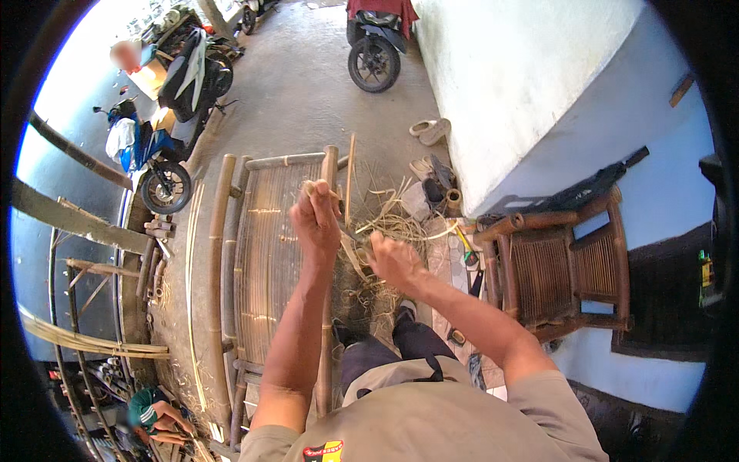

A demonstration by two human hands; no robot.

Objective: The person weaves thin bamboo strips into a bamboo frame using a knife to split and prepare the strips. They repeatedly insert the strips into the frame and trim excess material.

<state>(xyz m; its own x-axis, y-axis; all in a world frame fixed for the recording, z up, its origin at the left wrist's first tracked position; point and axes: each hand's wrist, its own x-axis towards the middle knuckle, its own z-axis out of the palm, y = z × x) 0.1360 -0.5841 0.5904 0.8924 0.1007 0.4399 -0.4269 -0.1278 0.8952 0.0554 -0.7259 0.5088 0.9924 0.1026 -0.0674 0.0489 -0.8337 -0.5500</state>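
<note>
My left hand point(314, 219) is raised over the right side of a long bamboo bench point(269, 254), its fingers closed round a thin pale bamboo strip point(353, 258). The strip slants down from that fist toward my right hand point(394, 262). To the right of it and a little lower, my right hand is closed too. What lies inside its fingers is hidden, though a narrow dark edge shows between the two hands. Beyond them lies a tangle of pale bamboo shavings point(404, 223) on the floor.
A bamboo chair point(539, 269) stands at the right by the blue wall. Shoes point(439, 181) and tools point(467, 246) lie between. Long strips point(194, 292) rest left of the bench. Motorbikes point(373, 58) are parked farther off. Another person point(158, 416) is at the lower left.
</note>
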